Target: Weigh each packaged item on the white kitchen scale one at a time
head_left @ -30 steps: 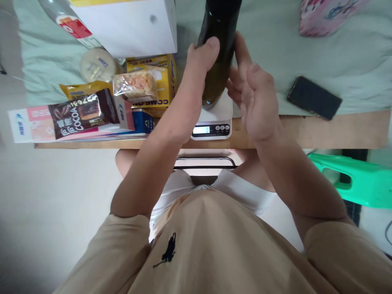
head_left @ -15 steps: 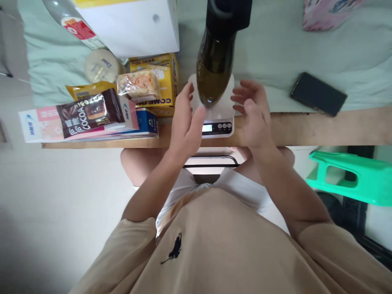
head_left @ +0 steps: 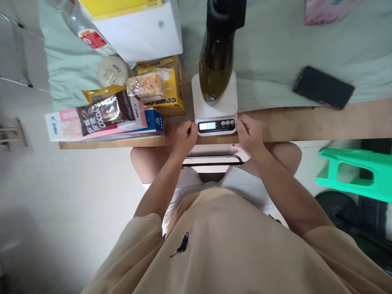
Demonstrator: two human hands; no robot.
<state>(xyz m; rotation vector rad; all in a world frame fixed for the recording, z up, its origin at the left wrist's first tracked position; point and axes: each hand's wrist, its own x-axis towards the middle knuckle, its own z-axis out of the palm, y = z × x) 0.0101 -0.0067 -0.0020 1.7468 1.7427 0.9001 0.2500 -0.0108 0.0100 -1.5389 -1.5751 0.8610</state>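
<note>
A dark green glass bottle (head_left: 216, 69) with a black top stands upright on a white kitchen scale (head_left: 196, 94), and neither hand is on it. The scale's lit display (head_left: 207, 126) shows digits that look like 613. At the scale's front left corner, my left hand (head_left: 185, 138) is curled into a fist on the wooden table edge. My right hand (head_left: 250, 134) is likewise closed, its thumb and forefinger together beside the front right corner. Both hands are right by the scale's sides; whether they touch it I cannot tell.
Left of the scale lie a yellow box (head_left: 174, 92), a wrapped snack (head_left: 147, 86), a brown cocoa packet (head_left: 105, 113), a round-lidded jar (head_left: 112, 72) and a clear bottle (head_left: 94, 41). A white box (head_left: 147, 32) stands behind. A black phone (head_left: 324, 87) lies right; below is a green stool (head_left: 352, 171).
Both hands have drawn back from around the bottle to the scale's front corners, and their fingers have curled closed. The bottle stays on the scale, and its display is now readable.
</note>
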